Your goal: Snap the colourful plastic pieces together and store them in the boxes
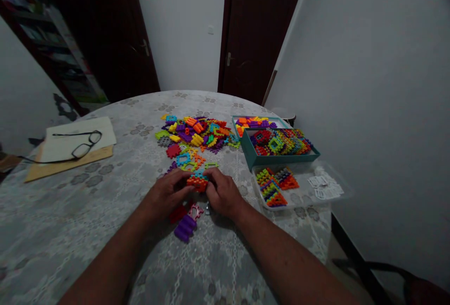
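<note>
My left hand and my right hand meet over the table, fingers curled around a small orange plastic block piece held between them. Just below my hands lie a purple ridged piece, a red piece and a pink frame-shaped piece. A loose pile of colourful interlocking blocks spreads on the table beyond my hands.
A teal box filled with blocks stands at the right, with a clear tray of more blocks and paper slips in front of it. Black glasses rest on papers at the left. The round table's patterned cloth covers everything.
</note>
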Demonstrator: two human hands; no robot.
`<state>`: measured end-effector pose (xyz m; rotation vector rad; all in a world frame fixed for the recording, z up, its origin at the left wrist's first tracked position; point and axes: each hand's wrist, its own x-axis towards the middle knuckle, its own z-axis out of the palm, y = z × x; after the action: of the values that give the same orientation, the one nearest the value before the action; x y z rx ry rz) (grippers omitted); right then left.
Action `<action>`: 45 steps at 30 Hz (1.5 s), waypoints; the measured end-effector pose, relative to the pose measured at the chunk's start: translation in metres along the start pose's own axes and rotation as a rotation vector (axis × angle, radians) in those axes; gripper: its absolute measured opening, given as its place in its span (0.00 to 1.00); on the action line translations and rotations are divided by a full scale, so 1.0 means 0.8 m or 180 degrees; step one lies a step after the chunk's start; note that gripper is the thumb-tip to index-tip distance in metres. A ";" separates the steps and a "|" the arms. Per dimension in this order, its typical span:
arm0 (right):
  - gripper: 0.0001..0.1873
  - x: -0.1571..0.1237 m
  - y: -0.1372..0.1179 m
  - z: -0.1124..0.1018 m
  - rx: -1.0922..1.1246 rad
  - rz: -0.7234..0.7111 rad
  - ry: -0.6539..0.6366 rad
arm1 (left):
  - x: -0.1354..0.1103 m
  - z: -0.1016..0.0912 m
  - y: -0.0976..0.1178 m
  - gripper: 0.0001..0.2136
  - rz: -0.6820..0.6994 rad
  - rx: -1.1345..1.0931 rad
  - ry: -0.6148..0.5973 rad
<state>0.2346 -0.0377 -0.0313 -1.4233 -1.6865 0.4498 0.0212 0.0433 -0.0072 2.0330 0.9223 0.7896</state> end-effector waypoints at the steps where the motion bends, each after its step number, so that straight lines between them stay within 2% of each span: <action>1: 0.19 0.000 0.000 -0.001 -0.0059 -0.0104 0.0005 | -0.001 0.001 0.001 0.15 -0.0036 0.0038 -0.0050; 5: 0.17 0.003 -0.001 -0.003 -0.0315 -0.0460 -0.0020 | -0.003 0.003 -0.002 0.17 -0.0224 0.0003 -0.0177; 8: 0.13 0.007 -0.007 -0.008 -0.0539 -0.0487 -0.0382 | -0.002 0.005 -0.006 0.17 -0.0306 -0.0165 -0.0209; 11: 0.10 0.009 -0.019 -0.013 -0.0731 -0.0292 -0.0743 | -0.002 0.007 -0.007 0.18 -0.0478 -0.0314 -0.0278; 13: 0.10 0.008 -0.028 -0.018 -0.0799 -0.0109 -0.0743 | -0.004 0.008 -0.004 0.21 -0.0663 -0.0476 -0.0265; 16: 0.12 0.009 -0.044 -0.037 -0.0740 0.0158 -0.0395 | -0.008 0.004 0.004 0.24 -0.0949 -0.0650 -0.0046; 18: 0.11 0.014 -0.052 -0.066 -0.0596 0.0302 0.0017 | -0.010 -0.002 0.007 0.23 -0.1040 -0.0498 0.0290; 21: 0.12 0.029 -0.049 -0.132 -0.0573 0.0504 0.0776 | -0.009 -0.010 0.003 0.20 -0.0916 0.0044 0.0756; 24: 0.12 0.054 -0.017 -0.202 -0.1052 0.0829 0.1395 | -0.006 -0.007 -0.007 0.19 -0.0652 0.0365 0.0749; 26: 0.11 0.070 0.015 -0.236 -0.1566 0.1206 0.1480 | -0.004 -0.001 -0.012 0.18 -0.0460 0.0437 0.0602; 28: 0.13 0.081 0.046 -0.255 -0.2024 0.1589 0.1258 | -0.003 0.005 -0.015 0.18 -0.0285 0.0515 0.0484; 31: 0.16 0.086 0.077 -0.260 -0.2533 0.1874 0.0830 | -0.003 0.004 -0.015 0.19 -0.0237 0.0671 0.0537; 34: 0.19 0.083 0.089 -0.251 -0.2881 0.1911 0.0606 | -0.005 -0.002 -0.013 0.20 -0.0341 0.0690 0.0804; 37: 0.22 0.081 0.091 -0.241 -0.3113 0.1896 0.0565 | -0.005 -0.006 -0.014 0.19 -0.0370 0.0620 0.0945; 45: 0.24 0.089 0.090 -0.236 -0.3386 0.2049 0.0591 | -0.004 -0.002 -0.016 0.18 -0.0265 0.0574 0.0823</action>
<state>0.4292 0.0016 0.0495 -2.6944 -1.2871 -0.3328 0.0141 0.0473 -0.0176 2.0609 1.2552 0.9689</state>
